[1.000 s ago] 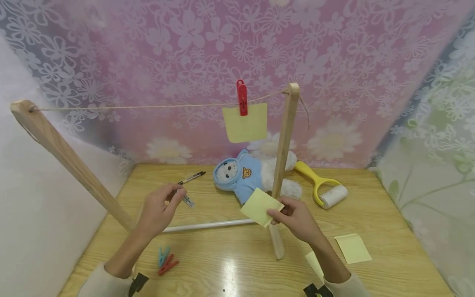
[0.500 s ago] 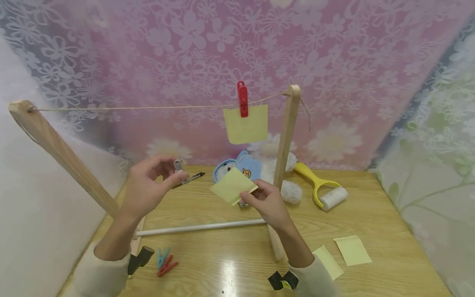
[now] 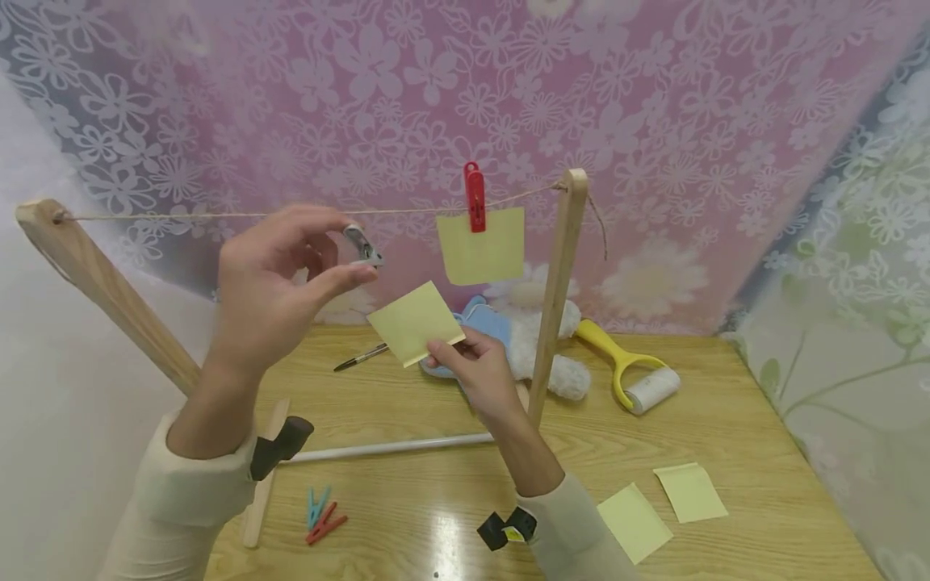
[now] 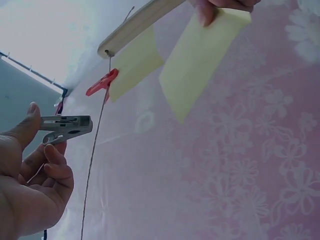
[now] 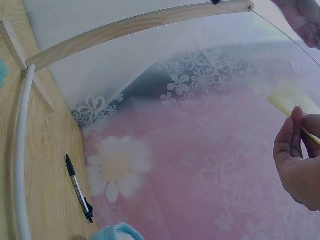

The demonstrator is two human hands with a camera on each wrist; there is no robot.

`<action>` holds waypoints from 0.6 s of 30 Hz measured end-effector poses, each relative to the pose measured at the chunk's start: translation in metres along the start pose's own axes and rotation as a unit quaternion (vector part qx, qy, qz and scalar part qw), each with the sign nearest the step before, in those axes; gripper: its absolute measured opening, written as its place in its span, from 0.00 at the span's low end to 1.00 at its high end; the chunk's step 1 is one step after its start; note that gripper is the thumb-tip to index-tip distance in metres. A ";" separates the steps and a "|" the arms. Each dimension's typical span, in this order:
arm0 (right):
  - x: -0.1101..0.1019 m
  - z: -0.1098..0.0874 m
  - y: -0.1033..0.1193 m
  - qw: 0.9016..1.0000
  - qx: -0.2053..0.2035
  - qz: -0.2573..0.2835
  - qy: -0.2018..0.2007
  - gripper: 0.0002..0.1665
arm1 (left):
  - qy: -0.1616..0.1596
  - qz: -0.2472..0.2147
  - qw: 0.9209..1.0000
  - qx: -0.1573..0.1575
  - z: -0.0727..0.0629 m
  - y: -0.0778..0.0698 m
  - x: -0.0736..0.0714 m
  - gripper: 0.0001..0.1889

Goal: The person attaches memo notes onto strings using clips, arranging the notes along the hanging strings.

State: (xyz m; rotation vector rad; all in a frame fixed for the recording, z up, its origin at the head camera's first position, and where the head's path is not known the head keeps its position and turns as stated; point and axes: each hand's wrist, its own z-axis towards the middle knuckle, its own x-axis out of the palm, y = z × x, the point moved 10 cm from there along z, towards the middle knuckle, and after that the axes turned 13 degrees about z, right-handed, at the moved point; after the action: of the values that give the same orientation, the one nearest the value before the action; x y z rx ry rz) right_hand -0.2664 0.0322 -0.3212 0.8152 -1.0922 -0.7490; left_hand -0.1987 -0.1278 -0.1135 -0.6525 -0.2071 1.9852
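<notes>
My left hand (image 3: pixel 272 278) pinches a grey clothespin (image 4: pixel 67 127) by its handles, thumb on one and fingers on the other, close to the string (image 4: pixel 92 155) in the left wrist view. In my right hand (image 3: pixel 475 367) a yellow sticky note (image 3: pixel 416 321) is pinched at its lower right edge, just below and right of the left hand. On the string to the right, a red clothespin (image 3: pixel 475 198) holds another yellow sticky note (image 3: pixel 481 248), which hangs flat.
Wooden posts (image 3: pixel 559 290) hold the string, joined low down by a white rod (image 3: pixel 392 449). On the table lie a plush toy (image 3: pixel 541 347), a yellow lint roller (image 3: pixel 632 367), a pen (image 3: pixel 359 357), blue (image 3: pixel 316 507) and red clothespins (image 3: pixel 325 524), and two loose sticky notes (image 3: pixel 634 523).
My left hand has risen with the grey clothespin from low over the table to the string's height. The right hand has carried its sticky note left and up.
</notes>
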 end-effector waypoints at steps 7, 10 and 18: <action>0.016 0.014 0.004 1.000 -0.010 -0.011 0.000 0.03 | -0.012 0.026 0.999 0.027 0.032 -0.011 -0.005 0.15; 0.021 0.019 0.006 1.000 -0.015 -0.004 0.000 0.03 | -0.003 0.019 0.999 0.028 0.041 -0.010 -0.004 0.13; 0.032 0.029 0.016 0.994 -0.046 0.097 0.012 0.10 | -0.018 0.026 0.999 -0.018 0.055 0.005 -0.006 0.10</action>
State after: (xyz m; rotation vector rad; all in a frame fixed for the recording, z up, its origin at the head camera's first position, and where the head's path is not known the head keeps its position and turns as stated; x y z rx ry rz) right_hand -0.2828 0.0079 -0.2865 0.6291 -1.0905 -0.6201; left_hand -0.2293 -0.1287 -0.0674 -0.6524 -0.2504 2.0472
